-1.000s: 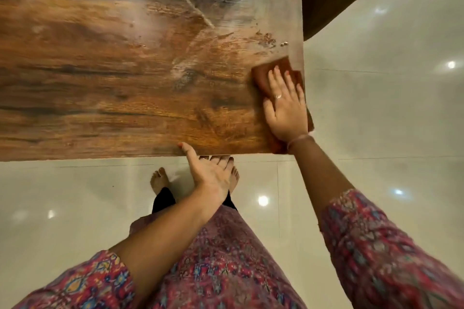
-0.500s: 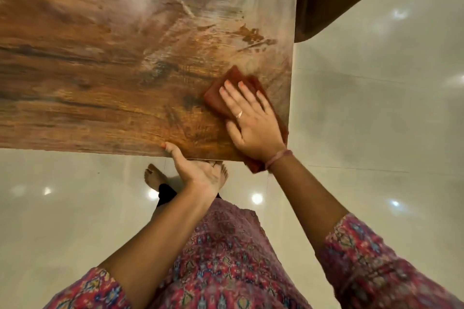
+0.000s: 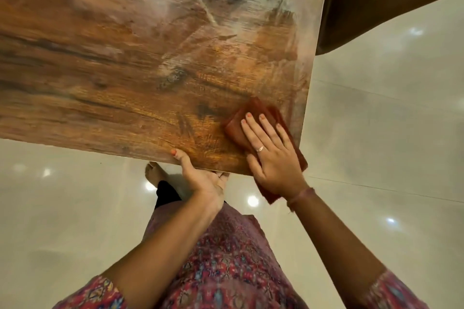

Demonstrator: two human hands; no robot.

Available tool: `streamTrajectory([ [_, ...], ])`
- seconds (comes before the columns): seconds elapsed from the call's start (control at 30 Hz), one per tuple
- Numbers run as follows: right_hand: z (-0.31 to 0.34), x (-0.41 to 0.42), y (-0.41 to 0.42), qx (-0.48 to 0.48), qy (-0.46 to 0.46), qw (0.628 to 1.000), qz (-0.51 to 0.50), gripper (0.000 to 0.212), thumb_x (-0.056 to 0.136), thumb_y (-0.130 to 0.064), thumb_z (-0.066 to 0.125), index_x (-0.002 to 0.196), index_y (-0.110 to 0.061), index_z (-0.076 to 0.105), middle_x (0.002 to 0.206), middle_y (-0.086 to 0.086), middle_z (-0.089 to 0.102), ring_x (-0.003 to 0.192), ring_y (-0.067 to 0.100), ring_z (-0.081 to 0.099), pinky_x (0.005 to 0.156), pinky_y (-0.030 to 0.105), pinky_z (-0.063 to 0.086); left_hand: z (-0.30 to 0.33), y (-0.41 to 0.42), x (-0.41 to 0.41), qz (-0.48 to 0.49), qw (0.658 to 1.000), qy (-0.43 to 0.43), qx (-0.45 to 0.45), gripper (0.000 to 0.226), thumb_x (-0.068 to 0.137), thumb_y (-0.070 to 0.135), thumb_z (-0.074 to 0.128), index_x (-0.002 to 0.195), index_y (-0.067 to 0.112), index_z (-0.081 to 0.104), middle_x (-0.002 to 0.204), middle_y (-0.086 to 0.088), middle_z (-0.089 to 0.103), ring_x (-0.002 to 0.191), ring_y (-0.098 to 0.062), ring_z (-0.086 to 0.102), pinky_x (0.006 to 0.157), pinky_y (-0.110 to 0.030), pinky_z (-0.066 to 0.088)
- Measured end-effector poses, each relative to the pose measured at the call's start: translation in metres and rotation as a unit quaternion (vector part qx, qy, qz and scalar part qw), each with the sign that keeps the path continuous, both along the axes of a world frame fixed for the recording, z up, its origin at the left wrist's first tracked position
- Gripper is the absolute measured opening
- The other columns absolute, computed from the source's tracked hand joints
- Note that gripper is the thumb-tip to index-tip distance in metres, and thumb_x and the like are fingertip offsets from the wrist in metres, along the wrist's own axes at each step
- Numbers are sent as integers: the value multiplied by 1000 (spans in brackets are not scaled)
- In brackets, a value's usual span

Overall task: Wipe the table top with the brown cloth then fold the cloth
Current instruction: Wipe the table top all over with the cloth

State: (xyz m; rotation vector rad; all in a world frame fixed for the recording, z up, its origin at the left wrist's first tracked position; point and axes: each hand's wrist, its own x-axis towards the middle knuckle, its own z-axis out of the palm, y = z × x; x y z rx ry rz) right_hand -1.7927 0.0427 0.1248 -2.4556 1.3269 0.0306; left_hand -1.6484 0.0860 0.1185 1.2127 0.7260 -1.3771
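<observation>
wooden table top (image 3: 125,70) carries a brown cloth (image 3: 253,113).

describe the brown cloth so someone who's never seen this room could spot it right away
Find the big wood-grain table top over the pale glossy floor and go to its near right corner. The brown cloth lies there, folded flat under the right hand, one end hanging past the edge. It is a matte reddish brown against the streaky surface.

Warm dim light, floor (image 3: 376,133) glare, wide-angle warp
</observation>
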Motion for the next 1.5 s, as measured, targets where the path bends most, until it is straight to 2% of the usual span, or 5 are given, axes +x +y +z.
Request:
streamTrajectory([
  [0.4, -13, 19, -202, -58, 13, 944, -324, 62, 95, -35, 26, 154, -16, 20, 162, 2, 17, 149, 21, 11, 121, 43, 10, 1, -1, -1, 29, 999, -38, 16, 45, 78, 77, 41, 85, 35, 57, 73, 5, 71, 75, -18, 66, 71, -42, 55],
  [0.53, -11, 15, -49, -66, -9, 946, -318, 62, 94, -33, 32, 153, -14, 23, 160, 5, 21, 149, 23, 14, 122, 41, 8, 1, -3, -1, 24, 999, -13, 35, 70, 74, 82, 38, 124, 33, 48, 115, -1, 57, 98, -23, 59, 82, -44, 50],
  [0.63, -10, 8, 18, -48, 7, 949, -311, 65, 91, -33, 32, 152, -12, 26, 160, 6, 22, 149, 24, 15, 121, 40, 9, 2, -3, -2, 17, 1000, -19, 17, 57, 76, 81, 35, 97, 33, 58, 98, 2, 64, 93, -20, 61, 88, -43, 50],
  [1.1, -6, 11, -255, -41, 33, 951, -305, 61, 97, -35, 25, 154, -16, 16, 162, 1, 12, 150, 20, 8, 121, 41, 12, 0, -2, -5, 20, 999, -29, 21, 60, 75, 82, 36, 77, 24, 52, 68, 6, 61, 74, -16, 58, 93, -42, 41],
  [1.5, -1, -13, -7, 26, -33, 997, -68, 64, 91, -37, 35, 153, -27, 22, 160, -8, 18, 149, 10, 7, 120, 36, 3, 16, -5, -6, 39, 998, -42, 21, 39, 82, 73, 40, 105, 42, 48, 98, 17, 50, 82, -17, 57, 86, -45, 47],
])
